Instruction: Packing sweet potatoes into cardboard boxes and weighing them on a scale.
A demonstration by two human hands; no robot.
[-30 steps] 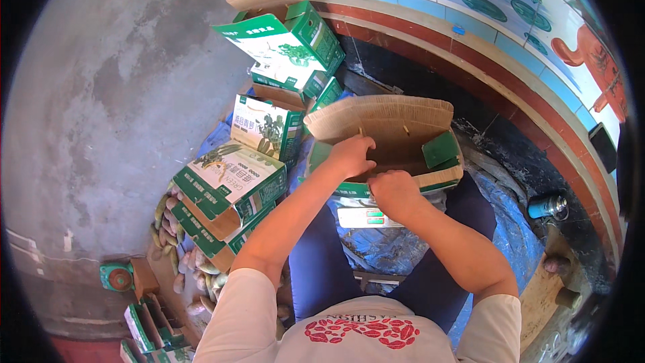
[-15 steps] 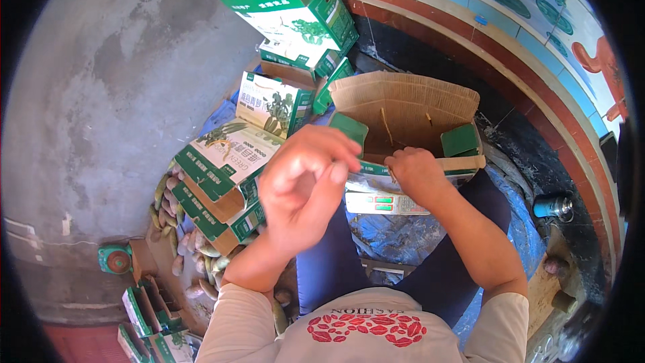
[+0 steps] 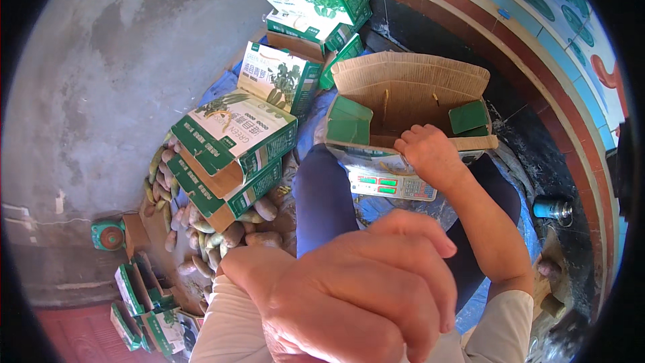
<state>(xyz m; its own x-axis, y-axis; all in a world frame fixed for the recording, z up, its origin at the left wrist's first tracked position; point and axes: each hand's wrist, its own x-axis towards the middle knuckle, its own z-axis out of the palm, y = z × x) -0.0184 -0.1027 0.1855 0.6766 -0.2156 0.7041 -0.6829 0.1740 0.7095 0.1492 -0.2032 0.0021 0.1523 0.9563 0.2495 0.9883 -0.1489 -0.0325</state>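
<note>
An open cardboard box (image 3: 412,64) stands in front of me, its brown back flap raised and its green side flaps spread. Over its near edge my right hand (image 3: 432,153) is closed, with the fingers curled onto the rim. Close to the camera and large in view is my left hand (image 3: 366,289), its back up and its fingers bent inward; the palm is hidden, so whatever it may hold cannot be made out. A scale (image 3: 392,186) with green-lit displays and a keypad shows between my knees, just below the box.
Green and white cartons (image 3: 235,124) are stacked to the left, with more cartons (image 3: 322,0) behind. Long green and purplish radishes (image 3: 195,228) lie heaped on the floor. Smaller boxes (image 3: 151,316) sit at lower left. A blue bottle (image 3: 552,208) stands right, near the tiled wall.
My left hand has come back from beside the box toward the camera and now hides my shirt. My right hand stays at the box's near edge. The view has shifted slightly.
</note>
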